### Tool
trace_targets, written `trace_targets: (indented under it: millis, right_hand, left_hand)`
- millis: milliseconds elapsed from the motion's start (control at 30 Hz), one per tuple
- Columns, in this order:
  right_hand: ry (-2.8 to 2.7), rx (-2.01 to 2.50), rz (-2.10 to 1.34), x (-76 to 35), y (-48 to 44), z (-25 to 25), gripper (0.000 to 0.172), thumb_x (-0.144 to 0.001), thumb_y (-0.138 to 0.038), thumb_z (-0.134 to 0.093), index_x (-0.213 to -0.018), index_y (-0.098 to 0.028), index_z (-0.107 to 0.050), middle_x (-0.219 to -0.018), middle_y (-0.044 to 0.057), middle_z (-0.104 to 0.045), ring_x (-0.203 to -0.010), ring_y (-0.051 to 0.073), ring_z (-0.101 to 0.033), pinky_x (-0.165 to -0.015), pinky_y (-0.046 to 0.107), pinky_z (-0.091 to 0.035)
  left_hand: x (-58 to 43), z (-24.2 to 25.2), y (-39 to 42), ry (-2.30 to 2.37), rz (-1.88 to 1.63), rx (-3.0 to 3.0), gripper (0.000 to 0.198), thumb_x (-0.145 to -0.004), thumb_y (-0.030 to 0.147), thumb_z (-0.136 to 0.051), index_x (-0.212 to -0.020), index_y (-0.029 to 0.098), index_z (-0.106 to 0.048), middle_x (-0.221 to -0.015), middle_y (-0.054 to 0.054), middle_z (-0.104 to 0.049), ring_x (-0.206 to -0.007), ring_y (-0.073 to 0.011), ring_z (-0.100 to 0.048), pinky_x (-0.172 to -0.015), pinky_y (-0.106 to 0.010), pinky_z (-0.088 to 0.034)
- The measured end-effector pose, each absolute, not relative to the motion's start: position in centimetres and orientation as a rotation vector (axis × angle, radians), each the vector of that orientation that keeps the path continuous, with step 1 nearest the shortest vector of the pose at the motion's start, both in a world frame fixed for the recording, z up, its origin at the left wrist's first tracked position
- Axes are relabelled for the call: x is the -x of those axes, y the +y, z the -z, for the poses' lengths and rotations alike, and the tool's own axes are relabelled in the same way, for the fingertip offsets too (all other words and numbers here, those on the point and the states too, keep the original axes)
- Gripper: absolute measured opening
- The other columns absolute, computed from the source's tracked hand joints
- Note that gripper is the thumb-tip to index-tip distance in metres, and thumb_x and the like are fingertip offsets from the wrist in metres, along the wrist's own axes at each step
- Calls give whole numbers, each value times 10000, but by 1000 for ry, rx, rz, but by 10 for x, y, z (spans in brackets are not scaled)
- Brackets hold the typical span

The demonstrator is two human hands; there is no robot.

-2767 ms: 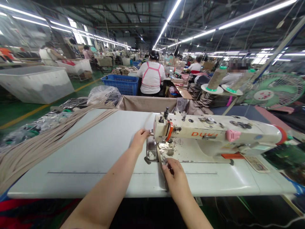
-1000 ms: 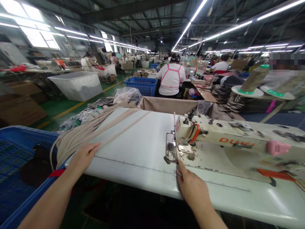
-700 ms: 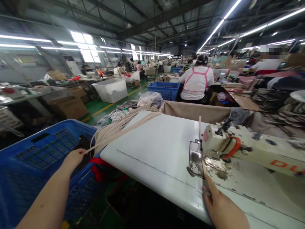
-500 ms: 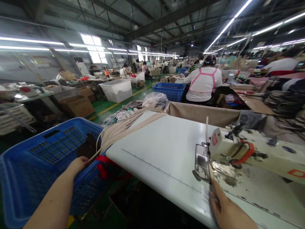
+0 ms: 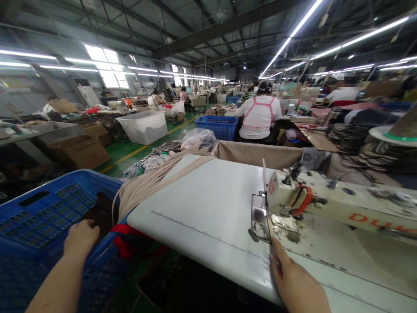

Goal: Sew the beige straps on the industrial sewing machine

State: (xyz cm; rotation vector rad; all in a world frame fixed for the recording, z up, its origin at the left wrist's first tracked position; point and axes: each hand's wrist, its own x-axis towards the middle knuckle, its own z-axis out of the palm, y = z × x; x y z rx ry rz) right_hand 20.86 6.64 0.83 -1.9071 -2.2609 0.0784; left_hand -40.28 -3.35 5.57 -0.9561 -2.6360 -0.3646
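My left hand (image 5: 80,237) is down in a blue plastic crate (image 5: 39,208) beside the table, fingers curled next to a dark piece (image 5: 101,208); what they hold is hidden. A bundle of beige strips (image 5: 153,180) drapes off the white table (image 5: 202,195) toward the crate. My right hand (image 5: 293,282) rests at the table's front edge, pinching a thin beige strip (image 5: 267,217) that runs up under the needle end of the cream sewing machine (image 5: 342,204).
A red item (image 5: 127,239) hangs between crate and table. A beige cloth bin (image 5: 260,154) and plastic bag (image 5: 195,139) sit behind the table. A person in a white shirt (image 5: 259,119), a blue basket (image 5: 216,126) and white tub (image 5: 143,126) are farther off.
My left hand left the machine, drew a beige strip off the table's left side, then went down into the blue crate. My view turned left. My right hand stayed on the strip.
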Motion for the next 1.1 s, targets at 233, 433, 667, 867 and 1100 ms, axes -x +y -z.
trace_targets:
  millis: [233, 433, 667, 867, 1100]
  right_hand:
    - [-2262, 1956, -35, -201, 60, -26, 548, -993, -239, -513, -1538, -196, -473, -892, 86, -788, -788, 264, -763, -671, 338, -564]
    - [-2263, 1909, -47, -202, 52, -29, 546, -975, -193, -527, -1518, -176, -475, -977, 97, -786, -874, 248, -752, -717, 310, -541]
    - [-2242, 1826, -88, -205, 50, -24, 551, -966, -183, -518, -1512, -153, -456, -1044, 120, -774, -898, 242, -736, -757, 310, -539]
    - [-2133, 1712, -274, -226, 48, -20, 546, -927, -168, -508, -1471, -142, -469, -965, 93, -767, -815, 240, -729, -737, 324, -536]
    - [-1857, 1842, -150, -263, 57, -13, 380, -956, -214, -491, -1319, -185, -600, -881, 61, -747, -776, 227, -704, -729, 314, -503]
  left_hand:
    - [338, -41, 27, -2305, 686, 1315, 264, -900, 357, -416, -1095, 267, -569, -1120, -105, -614, -1298, -335, -516, -1093, -537, -488]
    - [165, -17, 89, -1943, 920, 2145, 355, -962, 305, -430, -1215, 153, -627, -1317, -177, -617, -1297, -313, -560, -1160, -503, -429]
    - [-6, -5, 99, -1441, 814, 2820, 517, -1002, 317, -521, -1508, 224, -472, -1547, -95, -536, -1552, -296, -301, -1272, -534, -261]
    - [-46, -3, 101, -1328, 714, 2667, 442, -1056, 229, -386, -1461, 115, -519, -1529, -112, -554, -1511, -253, -387, -1258, -474, -326]
    - [-43, 4, 101, -1205, 603, 2583, 520, -1050, 371, -439, -1463, 65, -515, -1527, -141, -550, -1469, -291, -449, -1216, -489, -391]
